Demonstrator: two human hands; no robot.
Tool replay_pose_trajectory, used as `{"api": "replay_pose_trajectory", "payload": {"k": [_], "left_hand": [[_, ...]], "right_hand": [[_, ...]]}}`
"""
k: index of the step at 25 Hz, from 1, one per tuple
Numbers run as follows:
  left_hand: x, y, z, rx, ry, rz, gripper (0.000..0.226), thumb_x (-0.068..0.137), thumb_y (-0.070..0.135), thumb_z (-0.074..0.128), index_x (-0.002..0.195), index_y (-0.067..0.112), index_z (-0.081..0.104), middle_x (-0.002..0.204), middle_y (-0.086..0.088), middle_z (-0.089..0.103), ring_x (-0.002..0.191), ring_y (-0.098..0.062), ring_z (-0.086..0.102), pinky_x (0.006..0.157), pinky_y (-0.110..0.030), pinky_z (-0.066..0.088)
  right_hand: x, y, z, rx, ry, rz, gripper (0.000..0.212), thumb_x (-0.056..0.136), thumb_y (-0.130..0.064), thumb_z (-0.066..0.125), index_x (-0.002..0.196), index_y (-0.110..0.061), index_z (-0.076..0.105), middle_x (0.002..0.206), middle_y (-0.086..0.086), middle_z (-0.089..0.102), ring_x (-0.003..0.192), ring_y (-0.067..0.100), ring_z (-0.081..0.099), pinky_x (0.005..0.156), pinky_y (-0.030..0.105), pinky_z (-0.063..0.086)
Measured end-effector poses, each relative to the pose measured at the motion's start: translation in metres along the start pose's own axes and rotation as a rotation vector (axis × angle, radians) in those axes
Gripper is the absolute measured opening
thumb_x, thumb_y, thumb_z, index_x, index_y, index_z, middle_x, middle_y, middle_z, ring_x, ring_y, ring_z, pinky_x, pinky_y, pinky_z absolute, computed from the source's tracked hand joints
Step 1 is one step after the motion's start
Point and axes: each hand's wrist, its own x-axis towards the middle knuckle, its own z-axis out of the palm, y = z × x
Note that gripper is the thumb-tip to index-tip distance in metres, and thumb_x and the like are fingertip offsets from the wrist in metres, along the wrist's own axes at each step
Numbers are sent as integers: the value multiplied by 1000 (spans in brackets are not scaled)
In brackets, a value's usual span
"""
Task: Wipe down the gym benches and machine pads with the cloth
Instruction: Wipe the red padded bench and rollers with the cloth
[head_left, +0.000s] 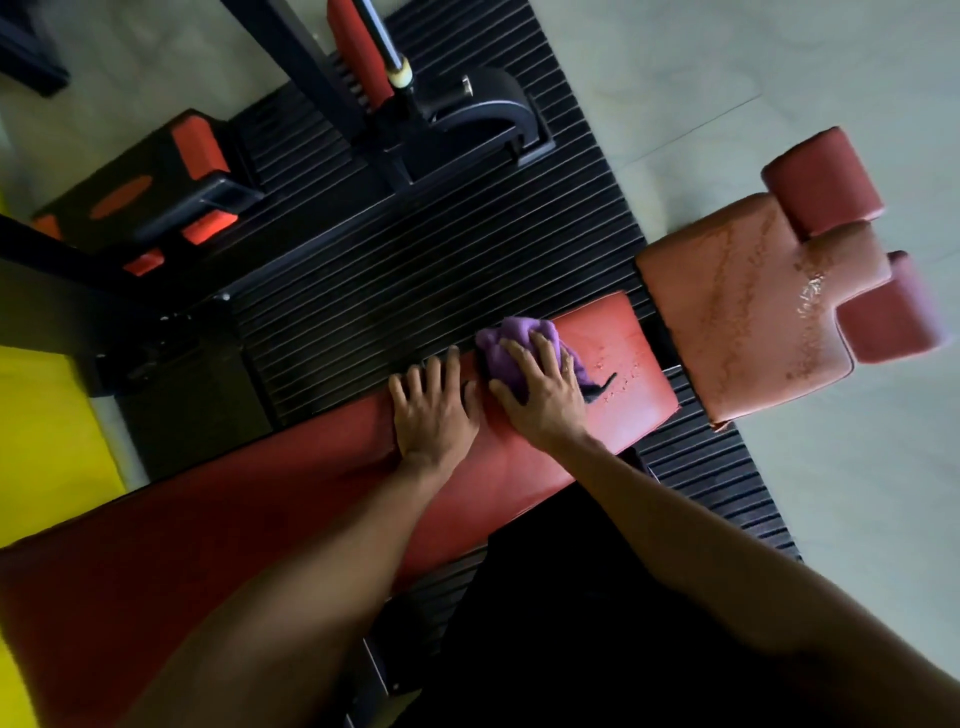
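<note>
A long red bench pad (260, 519) runs from the lower left toward the middle right. My right hand (540, 389) presses a bunched purple cloth (514, 343) flat onto the pad near its far end, fingers spread over the cloth. My left hand (431, 405) rests flat on the pad just left of it, fingers straight and reaching the pad's far edge. Water droplets glisten on the pad end (628, 374). Beyond a gap lies the worn red seat pad (743, 322), wet and cracked, with two red roller pads (826, 182).
A black ribbed rubber mat (415, 270) lies under the bench. Black machine frame and a red upright pad (358, 47) stand at the top. A black and red step block (150, 182) sits upper left. Pale tiled floor (779, 78) lies right; yellow surface (47, 436) left.
</note>
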Motion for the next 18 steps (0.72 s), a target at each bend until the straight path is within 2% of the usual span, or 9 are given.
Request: {"api": "replay_pose_trajectory", "payload": {"k": [1, 3, 6, 8, 9, 13, 15, 18], "left_hand": [[5, 0, -4, 6, -67, 34, 60, 99, 51, 36, 152, 22, 39, 129, -10, 59, 110, -34, 55, 99, -53, 35], [23, -3, -11, -23, -240, 114, 68, 98, 65, 32, 157, 32, 24, 136, -13, 54, 114, -37, 56, 97, -53, 38], [53, -8, -16, -25, -418, 252, 77, 92, 79, 25, 157, 47, 2, 138, -17, 55, 113, -40, 61, 93, -49, 46], [61, -11, -17, 10, -405, 318, 78, 90, 82, 23, 156, 49, 0, 134, -18, 59, 109, -41, 64, 89, -47, 49], [61, -12, -16, 18, -378, 332, 78, 90, 83, 23, 157, 49, 1, 132, -18, 60, 108, -41, 65, 87, -47, 50], [60, -11, -12, 13, -324, 346, 76, 92, 77, 31, 157, 47, 8, 131, -18, 61, 108, -41, 64, 89, -47, 49], [59, -12, -11, 17, -310, 358, 76, 92, 77, 29, 158, 46, 7, 129, -18, 62, 105, -41, 65, 87, -47, 49], [58, -12, -11, 25, -320, 366, 76, 92, 79, 24, 158, 46, 5, 132, -16, 61, 106, -39, 65, 89, -47, 49]], "right_hand": [[-14, 18, 2, -26, 0, -23, 65, 97, -64, 49, 155, -42, 32, 168, 3, 18, 155, 35, 11, 124, 57, 19], [-28, 55, 0, -57, 18, 18, 67, 97, -67, 48, 156, -42, 28, 169, 1, 14, 155, 32, 14, 122, 57, 24], [-7, 68, -7, 81, 86, 301, 66, 96, -66, 49, 153, -42, 28, 163, -2, 19, 146, 37, 27, 110, 57, 40], [17, 42, -9, 177, 153, 436, 62, 94, -65, 48, 150, -43, 31, 156, -1, 25, 140, 39, 32, 107, 55, 41], [22, 27, -6, 201, 163, 441, 61, 94, -65, 48, 149, -43, 32, 155, -1, 26, 140, 39, 32, 109, 56, 40], [-32, 12, 24, 81, 177, 147, 64, 96, -60, 53, 154, -37, 35, 163, 4, 25, 151, 37, 23, 120, 54, 22], [-60, 40, 23, 38, 194, 119, 67, 95, -61, 56, 154, -36, 36, 164, 3, 26, 149, 36, 28, 118, 54, 28], [-43, 65, 13, 47, 191, 305, 68, 91, -66, 54, 151, -41, 32, 158, 0, 28, 143, 38, 31, 110, 57, 41]]}}
